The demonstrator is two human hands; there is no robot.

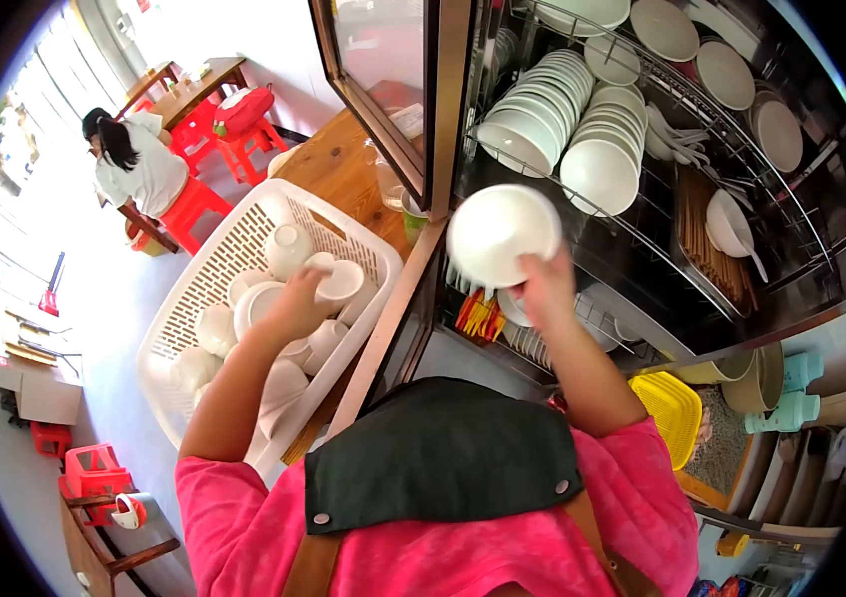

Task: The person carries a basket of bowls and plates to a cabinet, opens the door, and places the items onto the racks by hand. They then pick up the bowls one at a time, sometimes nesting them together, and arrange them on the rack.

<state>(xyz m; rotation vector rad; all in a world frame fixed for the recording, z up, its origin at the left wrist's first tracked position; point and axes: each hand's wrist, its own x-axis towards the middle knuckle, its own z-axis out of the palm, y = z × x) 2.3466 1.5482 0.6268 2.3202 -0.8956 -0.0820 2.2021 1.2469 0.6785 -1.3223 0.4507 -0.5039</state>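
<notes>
My right hand (pixel 548 289) grips the edge of a white bowl (pixel 501 235), holding it up in front of the dish cabinet. My left hand (pixel 296 303) reaches into a white plastic basket (pixel 170 316), its fingers closed at the rim of a white cup (pixel 341 283). Several other white cups (pixel 289 249) lie tumbled around that hand. Beyond the bowl, rows of nested white bowls (pixel 602 171) lean on a wire rack (pixel 662 261) inside the cabinet.
The open glass cabinet door (pixel 383 90) stands between basket and rack. Chopsticks (pixel 707 234) and white spoons (pixel 677 137) lie on the rack's right side. A yellow basket (pixel 670 418) is low at the right. A person (pixel 144 164) sits on a red stool at the far left.
</notes>
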